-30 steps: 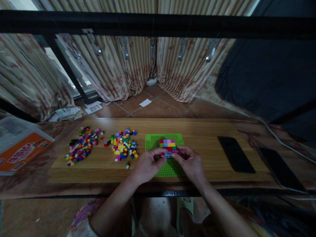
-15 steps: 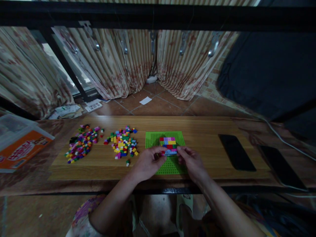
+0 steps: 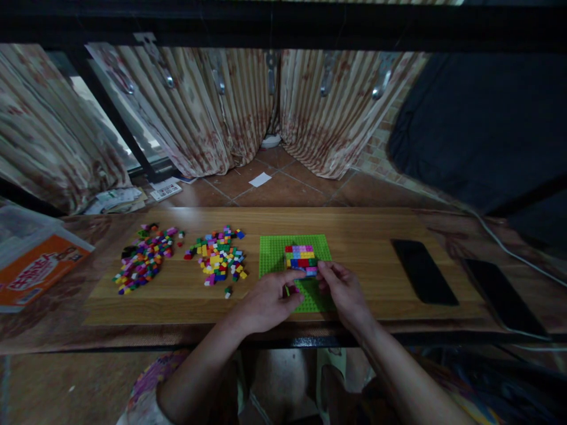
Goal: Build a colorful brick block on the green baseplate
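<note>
A small block of stacked building bricks [image 3: 300,255] in rows of red, pink, yellow, blue and green stands on a bright green studded baseplate [image 3: 272,243]. My left hand [image 3: 270,298] reaches in from the left. Its index finger lies along the near side of the bricks, and its thumb is spread apart below; something small and dark pink shows between them, too unclear to name. At the near right corner, my right hand [image 3: 343,289] has thumb and index finger closed on the brick block. The fingers partly hide the block's near rows.
Two piles of loose bricks, a nearer pile [image 3: 221,257] and a farther pile [image 3: 148,260], lie left on the wooden board [image 3: 363,227]. A clear box with an orange label [image 3: 44,265] stands far left. Two dark phones, one on the board [image 3: 424,271] and another beyond [image 3: 502,295], lie right.
My left thumb has come away from the brick block and dropped toward me, opening a gap to the index finger. My right hand keeps its place at the block's right corner.
</note>
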### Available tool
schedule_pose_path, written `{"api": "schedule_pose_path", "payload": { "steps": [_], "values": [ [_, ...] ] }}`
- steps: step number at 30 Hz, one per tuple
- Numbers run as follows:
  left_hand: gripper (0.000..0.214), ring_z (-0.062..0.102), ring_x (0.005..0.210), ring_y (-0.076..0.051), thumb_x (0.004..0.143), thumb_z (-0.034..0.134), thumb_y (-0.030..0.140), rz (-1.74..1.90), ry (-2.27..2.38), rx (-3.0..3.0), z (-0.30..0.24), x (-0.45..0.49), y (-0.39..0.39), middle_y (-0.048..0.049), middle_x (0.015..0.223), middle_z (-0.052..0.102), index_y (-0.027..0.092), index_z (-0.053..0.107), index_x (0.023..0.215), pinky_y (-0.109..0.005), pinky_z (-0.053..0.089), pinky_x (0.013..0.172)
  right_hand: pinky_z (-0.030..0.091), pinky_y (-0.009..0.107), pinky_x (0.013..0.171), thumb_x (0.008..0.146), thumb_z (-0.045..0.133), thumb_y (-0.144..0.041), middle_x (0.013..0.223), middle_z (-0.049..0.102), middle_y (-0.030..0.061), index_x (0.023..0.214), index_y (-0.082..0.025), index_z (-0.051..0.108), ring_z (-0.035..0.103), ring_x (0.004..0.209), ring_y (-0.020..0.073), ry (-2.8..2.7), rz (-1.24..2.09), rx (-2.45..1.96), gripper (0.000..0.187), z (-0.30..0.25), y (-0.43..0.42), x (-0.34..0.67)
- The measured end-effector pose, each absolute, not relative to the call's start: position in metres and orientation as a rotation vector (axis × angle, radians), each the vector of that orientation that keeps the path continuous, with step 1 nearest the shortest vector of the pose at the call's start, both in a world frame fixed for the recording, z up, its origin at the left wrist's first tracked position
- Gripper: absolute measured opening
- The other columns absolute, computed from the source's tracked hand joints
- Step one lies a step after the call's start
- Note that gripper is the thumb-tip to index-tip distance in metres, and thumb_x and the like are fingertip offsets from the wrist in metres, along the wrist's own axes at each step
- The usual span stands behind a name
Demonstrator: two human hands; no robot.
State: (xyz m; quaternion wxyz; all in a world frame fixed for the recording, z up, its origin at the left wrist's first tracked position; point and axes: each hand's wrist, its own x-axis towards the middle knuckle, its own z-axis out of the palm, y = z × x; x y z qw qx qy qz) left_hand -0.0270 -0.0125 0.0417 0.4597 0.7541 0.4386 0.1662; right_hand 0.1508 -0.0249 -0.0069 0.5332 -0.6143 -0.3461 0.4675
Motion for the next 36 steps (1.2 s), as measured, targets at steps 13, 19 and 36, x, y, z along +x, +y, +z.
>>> {"api": "schedule_pose_path", "payload": {
  "steps": [13, 19, 36],
  "values": [
    [0.046, 0.055, 0.065, -0.012, 0.082, 0.056, 0.027, 0.451, 1.056, 1.840, 0.033, -0.022, -0.011, -0.0005, 0.083, 0.064, 0.023, 0.056, 0.128, -0.024, 0.041, 0.060, 0.036, 0.023, 0.047, 0.061, 0.076, -0.057, 0.060, 0.060, -0.0015, 0.075, -0.018, 0.067, 0.046, 0.049, 0.0100, -0.871, 1.104, -1.474, 0.043, -0.006, -0.020, 0.150],
    [0.045, 0.050, 0.058, -0.010, 0.083, 0.054, 0.027, 0.421, 1.074, 1.823, 0.038, -0.023, -0.012, 0.0001, 0.081, 0.063, 0.022, 0.057, 0.128, -0.023, 0.037, 0.056, 0.036, 0.024, 0.048, 0.059, 0.078, -0.056, 0.061, 0.061, -0.0015, 0.074, -0.018, 0.067, 0.046, 0.050, 0.0102, -0.868, 1.093, -1.486, 0.043, -0.002, -0.020, 0.147],
    [0.039, 0.055, 0.063, -0.011, 0.082, 0.060, 0.030, 0.554, 1.044, 1.640, 0.028, -0.030, -0.007, -0.0016, 0.086, 0.065, 0.021, 0.063, 0.119, -0.023, 0.044, 0.058, 0.035, 0.022, 0.042, 0.054, 0.082, -0.053, 0.064, 0.063, -0.0004, 0.077, -0.018, 0.066, 0.046, 0.047, 0.0095, -0.725, 1.107, -1.423, 0.045, -0.009, -0.017, 0.141]
  ]
}}
